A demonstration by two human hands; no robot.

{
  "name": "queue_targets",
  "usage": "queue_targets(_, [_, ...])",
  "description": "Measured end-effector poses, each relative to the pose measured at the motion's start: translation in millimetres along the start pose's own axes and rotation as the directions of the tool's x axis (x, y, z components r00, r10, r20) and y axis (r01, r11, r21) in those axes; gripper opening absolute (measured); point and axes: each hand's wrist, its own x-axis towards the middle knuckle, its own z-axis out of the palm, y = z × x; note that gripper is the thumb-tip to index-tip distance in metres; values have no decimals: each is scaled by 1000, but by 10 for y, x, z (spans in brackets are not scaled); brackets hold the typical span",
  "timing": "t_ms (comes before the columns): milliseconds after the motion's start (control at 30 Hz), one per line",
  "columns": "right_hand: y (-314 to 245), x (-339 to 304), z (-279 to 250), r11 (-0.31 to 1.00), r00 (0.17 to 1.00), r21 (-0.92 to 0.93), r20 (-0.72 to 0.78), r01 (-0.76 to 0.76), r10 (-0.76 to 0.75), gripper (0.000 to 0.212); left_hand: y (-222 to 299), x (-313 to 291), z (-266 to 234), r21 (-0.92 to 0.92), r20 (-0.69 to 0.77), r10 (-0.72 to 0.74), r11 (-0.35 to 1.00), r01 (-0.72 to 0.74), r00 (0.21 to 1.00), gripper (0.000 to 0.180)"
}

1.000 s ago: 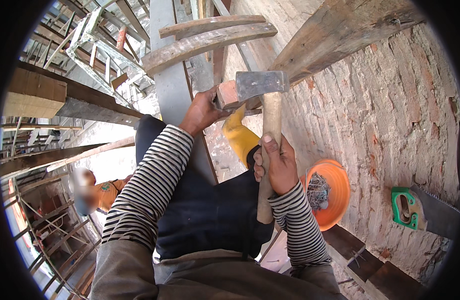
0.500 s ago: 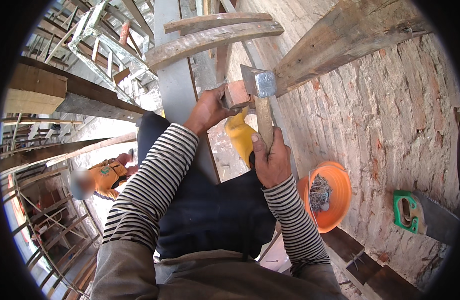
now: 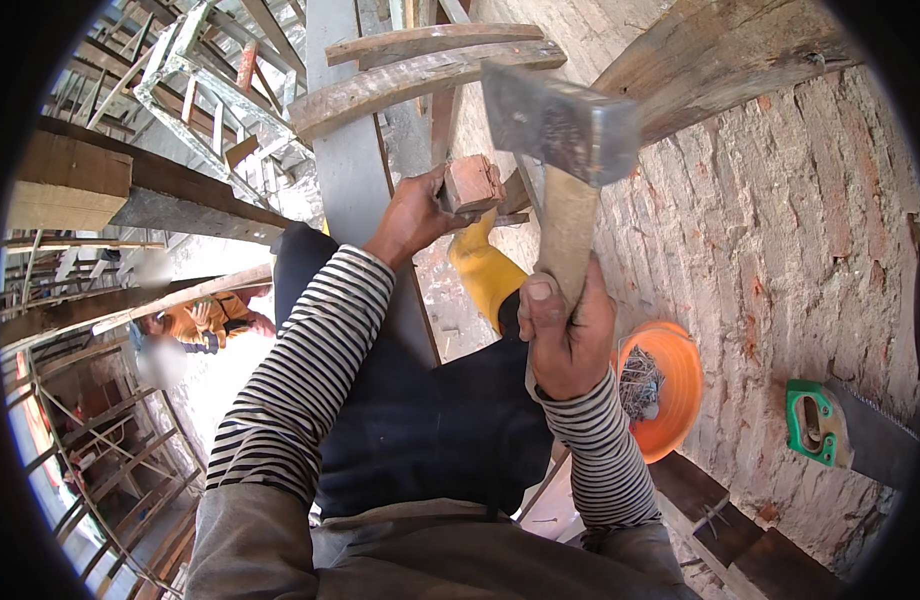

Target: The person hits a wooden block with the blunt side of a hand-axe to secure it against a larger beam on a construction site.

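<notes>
My left hand [image 3: 412,215] holds a small reddish wooden block [image 3: 473,183] against a grey upright post [image 3: 352,180], under two curved wooden slats [image 3: 420,75]. My right hand [image 3: 565,335] grips the wooden handle of a hammer [image 3: 560,130], whose grey steel head is raised close to the camera, above and right of the block. Both sleeves are black-and-white striped. A yellow boot [image 3: 485,275] shows below the block.
A brick wall [image 3: 780,250] fills the right side. On a plank below sit an orange bowl of nails [image 3: 660,385] and a green-handled saw [image 3: 845,435]. Another person in orange [image 3: 205,320] is far below left, among scaffolding timbers [image 3: 100,190].
The hammer has swung up and toward the camera, its head now larger and higher. My left hand stays on the block.
</notes>
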Motion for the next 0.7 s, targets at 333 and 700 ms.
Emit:
queue_targets(333, [709,3,129,940,949,-130,-11,-314,316,41,-13,-45,18,-58,0,9,998,-9,1000,57])
queue_targets(700, [473,-195,142,992,992,124,-126,-3,19,36,-1,11,-3,-39,5,-19,999,19,1000,63])
